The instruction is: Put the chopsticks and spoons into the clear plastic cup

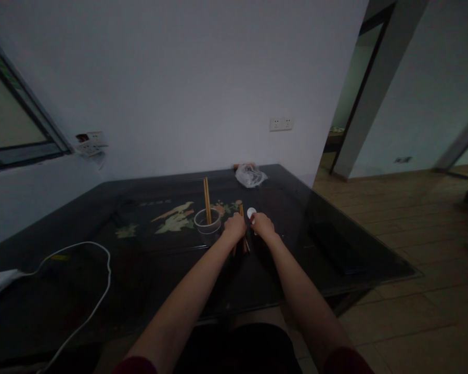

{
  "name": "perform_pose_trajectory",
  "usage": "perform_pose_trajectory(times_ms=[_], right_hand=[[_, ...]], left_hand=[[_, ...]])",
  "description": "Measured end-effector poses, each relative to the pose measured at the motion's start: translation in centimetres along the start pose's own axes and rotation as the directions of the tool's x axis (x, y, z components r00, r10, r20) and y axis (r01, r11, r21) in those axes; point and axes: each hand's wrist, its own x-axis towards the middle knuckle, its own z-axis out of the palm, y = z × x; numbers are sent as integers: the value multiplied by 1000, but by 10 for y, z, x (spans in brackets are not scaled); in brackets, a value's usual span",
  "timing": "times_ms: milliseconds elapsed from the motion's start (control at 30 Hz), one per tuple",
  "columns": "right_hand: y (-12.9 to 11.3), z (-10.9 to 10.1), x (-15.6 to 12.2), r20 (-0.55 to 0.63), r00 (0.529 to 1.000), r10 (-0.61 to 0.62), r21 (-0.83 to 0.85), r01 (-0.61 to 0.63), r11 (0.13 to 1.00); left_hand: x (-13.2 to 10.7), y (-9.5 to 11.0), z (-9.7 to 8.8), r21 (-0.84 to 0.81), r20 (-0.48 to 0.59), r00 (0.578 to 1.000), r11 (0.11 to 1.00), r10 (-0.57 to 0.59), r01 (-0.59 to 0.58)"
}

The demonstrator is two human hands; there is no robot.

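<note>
My left hand (pixel 235 227) is closed around a few wooden chopsticks (pixel 241 209), whose ends stick out above and below the fingers. Close beside it on the right, my right hand (pixel 263 224) has its fingers curled at a white spoon (pixel 251 212); only the spoon's round end shows clearly. To the left of both hands stands a clear round container (pixel 207 229) with a pale rim. Two chopsticks (pixel 207 200) lean upright inside that container. Dim light and the small size of the fingers hide the exact grip.
The dark glossy table (pixel 140 280) carries a bird-and-flower picture. A crumpled plastic bag (pixel 250 176) lies at its back edge. A flat black object (pixel 337 248) rests on the right. On the left, a white cable (pixel 109 270) loops from a white device (pixel 0 283).
</note>
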Motion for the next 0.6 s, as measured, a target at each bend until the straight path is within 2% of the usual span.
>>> perform_pose_trajectory(times_ms=[600], right_hand=[[-3,-7,-4,-14,998,54,-8,-54,999]], left_hand=[[0,-2,-4,30,4,999,999,43,-43]])
